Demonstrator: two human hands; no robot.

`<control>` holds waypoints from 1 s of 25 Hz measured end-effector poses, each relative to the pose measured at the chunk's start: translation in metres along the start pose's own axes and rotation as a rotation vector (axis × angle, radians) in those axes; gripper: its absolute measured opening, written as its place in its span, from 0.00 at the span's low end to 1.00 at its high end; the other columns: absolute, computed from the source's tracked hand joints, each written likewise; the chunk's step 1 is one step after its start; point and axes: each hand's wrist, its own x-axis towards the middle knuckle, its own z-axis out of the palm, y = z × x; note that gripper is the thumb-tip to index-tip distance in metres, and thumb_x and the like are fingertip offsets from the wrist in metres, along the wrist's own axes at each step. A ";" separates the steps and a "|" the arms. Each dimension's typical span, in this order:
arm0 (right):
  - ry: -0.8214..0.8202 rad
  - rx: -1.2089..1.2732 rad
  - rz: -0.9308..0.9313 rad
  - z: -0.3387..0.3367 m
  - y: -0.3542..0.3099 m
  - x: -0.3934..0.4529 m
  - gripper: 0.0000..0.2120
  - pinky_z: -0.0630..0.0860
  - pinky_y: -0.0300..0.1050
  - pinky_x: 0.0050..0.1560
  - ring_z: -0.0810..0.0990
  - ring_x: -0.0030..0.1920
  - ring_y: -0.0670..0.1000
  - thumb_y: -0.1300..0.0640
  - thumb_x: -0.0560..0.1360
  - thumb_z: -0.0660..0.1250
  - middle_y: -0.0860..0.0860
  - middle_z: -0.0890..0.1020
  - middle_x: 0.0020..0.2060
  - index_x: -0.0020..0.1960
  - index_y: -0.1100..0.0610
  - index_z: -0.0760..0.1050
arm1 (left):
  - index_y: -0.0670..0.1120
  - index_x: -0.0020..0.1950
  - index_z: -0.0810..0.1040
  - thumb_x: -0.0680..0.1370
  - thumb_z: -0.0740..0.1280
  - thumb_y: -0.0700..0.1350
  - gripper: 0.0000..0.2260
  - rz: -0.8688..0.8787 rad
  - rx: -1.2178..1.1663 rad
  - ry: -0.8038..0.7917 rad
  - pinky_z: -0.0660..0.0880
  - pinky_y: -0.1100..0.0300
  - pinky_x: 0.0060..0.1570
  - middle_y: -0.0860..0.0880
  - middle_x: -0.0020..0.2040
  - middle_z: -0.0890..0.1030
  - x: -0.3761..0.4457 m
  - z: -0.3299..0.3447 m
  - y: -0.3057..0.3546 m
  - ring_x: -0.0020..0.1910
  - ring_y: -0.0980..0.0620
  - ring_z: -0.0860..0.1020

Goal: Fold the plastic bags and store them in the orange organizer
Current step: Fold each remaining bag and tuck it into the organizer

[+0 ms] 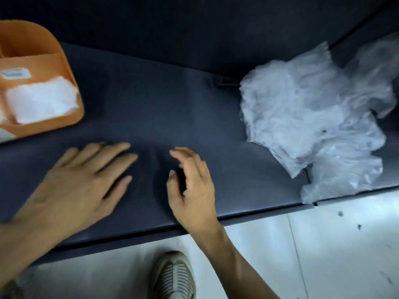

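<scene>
Inside, the orange organizer point(71, 67) bears an unreadable white label point(15, 73); left hand point(82, 182) and right hand point(192, 186) grip nothing, fingers loose.

organizer point(71, 67) left on seat point(172, 117) | loose bags point(313, 117) right | folded bag point(41, 102) in organizer

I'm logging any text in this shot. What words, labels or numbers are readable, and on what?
No text can be read.
White sticker inside the orange organizer: printing too blurred to read.
Plastic bags, shoe: no visible text.
</scene>
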 end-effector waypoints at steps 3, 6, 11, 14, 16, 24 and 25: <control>0.127 -0.192 0.122 -0.034 0.047 0.006 0.20 0.70 0.52 0.65 0.75 0.62 0.57 0.61 0.74 0.63 0.54 0.74 0.69 0.66 0.58 0.76 | 0.43 0.70 0.77 0.80 0.54 0.55 0.26 0.196 0.027 -0.166 0.65 0.40 0.68 0.41 0.72 0.74 0.029 0.026 0.034 0.70 0.39 0.71; 0.248 -0.379 0.239 -0.065 0.082 0.017 0.26 0.67 0.55 0.66 0.71 0.66 0.63 0.59 0.71 0.65 0.60 0.67 0.75 0.70 0.56 0.74 | 0.45 0.71 0.76 0.81 0.53 0.57 0.26 0.189 0.025 -0.207 0.64 0.38 0.71 0.42 0.73 0.72 0.040 0.043 0.035 0.72 0.39 0.70; 0.235 -0.598 0.515 -0.113 0.120 0.053 0.32 0.52 0.64 0.77 0.52 0.79 0.67 0.60 0.73 0.66 0.66 0.52 0.79 0.77 0.52 0.66 | 0.45 0.72 0.75 0.81 0.53 0.57 0.26 0.198 0.006 -0.163 0.62 0.39 0.72 0.43 0.74 0.72 0.039 0.044 0.038 0.72 0.40 0.70; 0.149 -0.553 0.707 -0.130 0.136 0.069 0.29 0.46 0.60 0.79 0.51 0.80 0.62 0.54 0.76 0.68 0.59 0.61 0.78 0.75 0.57 0.67 | 0.46 0.72 0.75 0.81 0.53 0.57 0.26 0.199 -0.006 -0.146 0.61 0.40 0.73 0.44 0.74 0.72 0.038 0.046 0.036 0.72 0.40 0.69; 0.201 -0.484 0.594 -0.125 0.135 0.068 0.25 0.57 0.59 0.76 0.62 0.75 0.62 0.55 0.74 0.67 0.58 0.74 0.70 0.70 0.61 0.73 | 0.46 0.72 0.75 0.81 0.53 0.57 0.26 0.205 -0.013 -0.141 0.60 0.41 0.72 0.44 0.74 0.72 0.038 0.046 0.034 0.72 0.41 0.69; 0.201 0.192 0.252 -0.075 0.039 0.014 0.13 0.76 0.37 0.45 0.80 0.45 0.46 0.68 0.76 0.69 0.44 0.81 0.45 0.52 0.50 0.79 | 0.48 0.72 0.74 0.80 0.57 0.60 0.25 0.155 -0.231 -0.108 0.55 0.55 0.76 0.50 0.73 0.73 0.039 0.041 0.031 0.72 0.48 0.70; 0.135 0.297 0.278 -0.071 0.027 0.008 0.14 0.78 0.39 0.46 0.81 0.44 0.48 0.68 0.76 0.70 0.45 0.81 0.44 0.52 0.49 0.79 | 0.50 0.73 0.72 0.79 0.60 0.60 0.25 0.071 -0.391 -0.083 0.55 0.62 0.75 0.53 0.72 0.72 0.039 0.037 0.031 0.71 0.52 0.70</control>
